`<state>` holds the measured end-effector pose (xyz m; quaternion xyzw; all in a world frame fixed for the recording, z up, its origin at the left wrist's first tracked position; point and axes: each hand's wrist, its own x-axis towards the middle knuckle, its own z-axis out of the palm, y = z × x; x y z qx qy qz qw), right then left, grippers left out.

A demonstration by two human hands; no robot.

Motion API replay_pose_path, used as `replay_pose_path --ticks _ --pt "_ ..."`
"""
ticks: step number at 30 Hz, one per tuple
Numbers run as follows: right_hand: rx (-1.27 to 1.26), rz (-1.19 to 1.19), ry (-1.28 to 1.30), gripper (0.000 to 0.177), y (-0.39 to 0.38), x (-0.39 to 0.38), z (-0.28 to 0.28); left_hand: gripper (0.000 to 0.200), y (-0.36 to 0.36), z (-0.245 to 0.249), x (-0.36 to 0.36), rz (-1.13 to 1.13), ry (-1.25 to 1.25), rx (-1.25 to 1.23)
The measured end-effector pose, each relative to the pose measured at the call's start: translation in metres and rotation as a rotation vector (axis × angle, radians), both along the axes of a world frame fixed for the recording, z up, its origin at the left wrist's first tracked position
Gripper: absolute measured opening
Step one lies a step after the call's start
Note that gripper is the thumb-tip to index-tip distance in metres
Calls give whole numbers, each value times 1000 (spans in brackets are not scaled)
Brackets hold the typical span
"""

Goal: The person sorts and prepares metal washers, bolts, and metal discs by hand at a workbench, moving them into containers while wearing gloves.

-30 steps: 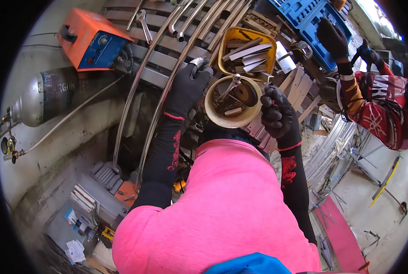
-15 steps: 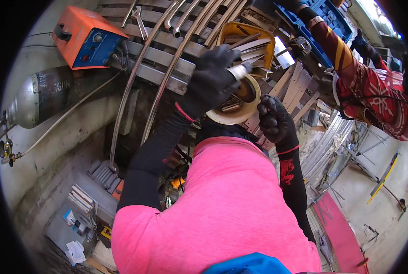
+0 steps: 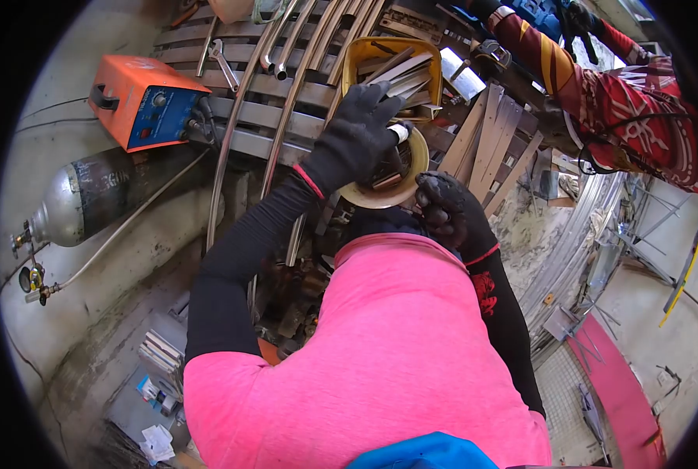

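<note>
A cluttered workshop with pale, stained walls: an orange power unit sits at the left end of a slatted metal bench, and shiny tubes lie across the slats. A whitish bucket of small metal pieces stands off the bench's near right corner, just below a yellow bin of metal strips. The gloved left hand reaches over the bucket's left rim, fingertips somewhat apart; a pale band shows at them, whether wrapped or held I cannot tell. The gloved right hand is beside the right rim, fingers curled together; what they close on, if anything, is hidden. The step in hand looks like handling small pieces at the bucket; working there seems to call for a fingertip grip clear of the rim.
</note>
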<state>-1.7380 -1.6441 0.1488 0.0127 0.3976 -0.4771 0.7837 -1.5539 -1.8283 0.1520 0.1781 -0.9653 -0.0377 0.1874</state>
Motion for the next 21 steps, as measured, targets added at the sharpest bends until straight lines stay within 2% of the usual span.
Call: replay_pose_path --ticks 2,4,6,8,10,12,15,17,18,19,20,21 --pt "3 -20 -36 25 2 -2 3 36 -9 17 5 -70 -22 -40" --pt "10 -41 -74 26 8 -7 0 39 -18 39 13 -132 55 330" --pt "-28 -82 -118 26 10 -14 -6 40 -17 44 25 -44 128 342" --pt "-18 -85 -110 26 10 -20 -2 28 -14 44 39 115 422 675" --pt "-4 -93 -97 26 6 -23 7 29 -3 48 54 200 516 699" --pt "51 -124 -27 26 3 -26 14 27 9 48 72 550 846 1130" --pt "20 -128 -43 26 6 -32 4 20 25 16 114 615 1001 1035" --pt "-28 -126 -76 28 3 -35 0 18 41 -14 141 683 1143 1100" --pt "-66 -142 -180 24 -1 -34 2 18 47 -16 147 715 1219 1127" --pt "-100 -158 -284 22 -4 -33 5 18 53 -19 151 707 1388 1342" --pt "-93 -145 -277 22 -9 -30 5 20 62 -22 151 680 1483 1463" --pt "-136 -196 -453 22 -17 -26 5 23 68 -5 140 658 1583 1581"
